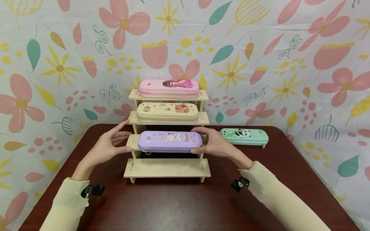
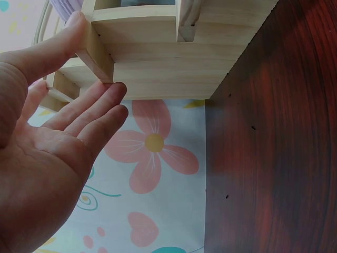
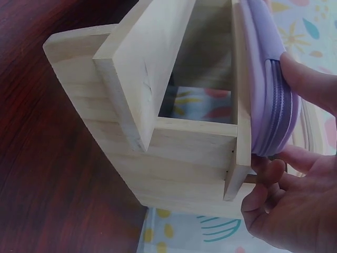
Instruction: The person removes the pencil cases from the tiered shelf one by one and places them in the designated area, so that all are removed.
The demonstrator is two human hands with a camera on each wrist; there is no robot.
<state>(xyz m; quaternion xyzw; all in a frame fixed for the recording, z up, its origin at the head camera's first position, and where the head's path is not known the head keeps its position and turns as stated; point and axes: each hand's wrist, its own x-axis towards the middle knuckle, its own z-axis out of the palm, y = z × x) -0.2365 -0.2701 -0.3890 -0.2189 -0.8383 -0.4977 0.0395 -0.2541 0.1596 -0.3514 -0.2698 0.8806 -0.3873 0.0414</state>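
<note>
A purple pencil case (image 1: 170,141) with a rabbit picture lies on the third tier down of a wooden stepped shelf (image 1: 167,167). My right hand (image 1: 215,142) grips its right end, thumb in front and fingers behind; in the right wrist view the thumb presses the zipped side (image 3: 279,105). At the shelf's left side, my left hand (image 1: 108,146) has its fingers extended, the thumb touching the end of that tier. The left wrist view shows those fingertips (image 2: 117,95) by the board end, holding nothing. Higher up lie a cream pencil case (image 1: 166,110) and a pink one (image 1: 156,86).
To the right of the shelf, a green panda pencil case (image 1: 244,136) lies on the dark red-brown table (image 1: 173,205). A flowered cloth (image 1: 260,41) hangs behind the table. Black straps with small devices sit at both wrists.
</note>
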